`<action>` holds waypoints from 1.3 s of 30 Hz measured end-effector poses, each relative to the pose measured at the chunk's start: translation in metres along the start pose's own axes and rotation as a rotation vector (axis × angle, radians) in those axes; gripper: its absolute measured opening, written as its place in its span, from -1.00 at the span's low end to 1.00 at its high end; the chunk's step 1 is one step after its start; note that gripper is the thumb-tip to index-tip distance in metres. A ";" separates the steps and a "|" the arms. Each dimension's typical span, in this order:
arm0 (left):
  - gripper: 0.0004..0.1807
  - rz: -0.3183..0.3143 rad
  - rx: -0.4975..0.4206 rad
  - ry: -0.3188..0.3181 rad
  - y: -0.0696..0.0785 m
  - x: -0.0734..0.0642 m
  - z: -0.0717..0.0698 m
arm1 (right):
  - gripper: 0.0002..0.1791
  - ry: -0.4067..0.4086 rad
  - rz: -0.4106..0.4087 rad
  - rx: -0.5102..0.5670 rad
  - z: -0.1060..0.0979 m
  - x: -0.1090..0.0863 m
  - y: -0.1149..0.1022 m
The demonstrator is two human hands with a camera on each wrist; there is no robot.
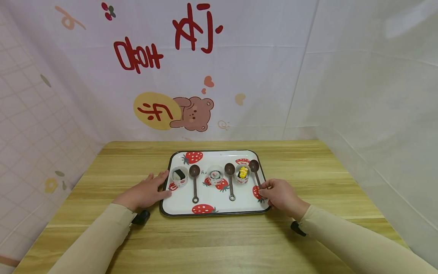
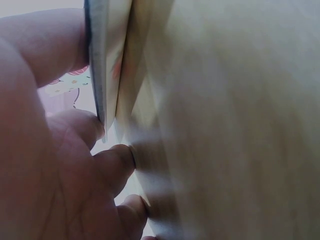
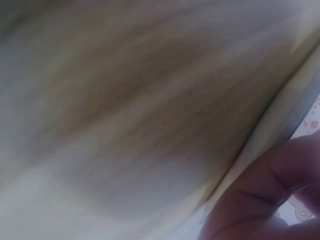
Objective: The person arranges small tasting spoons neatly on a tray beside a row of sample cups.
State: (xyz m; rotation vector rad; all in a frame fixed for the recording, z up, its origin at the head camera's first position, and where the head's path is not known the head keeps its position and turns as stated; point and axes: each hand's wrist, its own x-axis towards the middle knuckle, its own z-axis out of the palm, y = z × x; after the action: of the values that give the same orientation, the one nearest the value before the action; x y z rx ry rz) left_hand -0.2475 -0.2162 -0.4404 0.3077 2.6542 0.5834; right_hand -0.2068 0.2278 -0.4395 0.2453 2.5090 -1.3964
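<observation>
A white strawberry-print tray [image 1: 178, 207] with a dark rim lies on the wooden table. On it, three small paper cups stand in a row: one with a black-and-white rice piece [image 1: 178, 174], one with a sushi roll [image 1: 215, 175], one with a yellow-topped piece [image 1: 243, 172]. Three brown measuring spoons lie beside the cups. My right hand [image 1: 282, 196] pinches the handle of the rightmost spoon [image 1: 254, 166] over the tray's right edge; the handle's end is hidden by fingers. My left hand [image 1: 147, 192] rests against the tray's left rim, fingers extended, thumb over the edge.
The left spoon [image 1: 194, 171] and middle spoon [image 1: 230, 169] lie with handles toward me. Wooden table [image 1: 205, 243] surrounds the tray. White printed cloth [image 1: 260, 68] hangs behind the table and at both sides.
</observation>
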 end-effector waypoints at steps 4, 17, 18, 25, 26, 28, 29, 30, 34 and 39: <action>0.06 0.002 -0.003 -0.001 0.000 0.000 0.000 | -0.80 0.008 0.005 -0.030 0.001 0.001 0.000; 0.06 0.002 0.004 0.002 -0.001 0.001 0.000 | -0.84 -0.009 0.024 -0.085 0.001 0.006 -0.002; 0.06 0.002 0.006 0.002 -0.001 0.001 0.000 | -0.84 -0.009 0.022 -0.088 0.002 0.006 -0.002; 0.05 0.000 0.003 0.000 0.000 0.000 0.000 | -0.88 0.009 0.016 -0.107 0.003 0.004 -0.003; 0.05 0.000 0.001 -0.001 0.000 0.000 -0.001 | -0.88 0.011 0.012 -0.112 0.003 0.004 -0.003; 0.05 -0.001 -0.004 -0.002 0.000 0.000 0.000 | -0.89 0.014 0.010 -0.114 0.004 0.003 -0.004; 0.05 -0.001 -0.005 -0.002 0.001 0.000 0.000 | -0.89 0.016 0.011 -0.112 0.004 0.003 -0.005; 0.05 0.000 -0.005 -0.002 0.001 -0.001 -0.001 | -0.89 0.016 0.011 -0.112 0.004 0.003 -0.005; 0.04 0.004 -0.001 0.000 0.001 0.000 0.000 | -0.88 0.016 0.011 -0.113 0.004 0.002 -0.005; 0.04 0.004 -0.001 0.002 0.000 0.000 0.000 | -0.88 0.015 0.005 -0.129 0.004 0.002 -0.006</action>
State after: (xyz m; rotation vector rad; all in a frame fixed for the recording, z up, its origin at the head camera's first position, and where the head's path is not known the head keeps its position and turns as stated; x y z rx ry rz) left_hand -0.2476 -0.2158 -0.4404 0.3121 2.6558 0.5872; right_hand -0.2093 0.2218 -0.4374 0.2377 2.5962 -1.2285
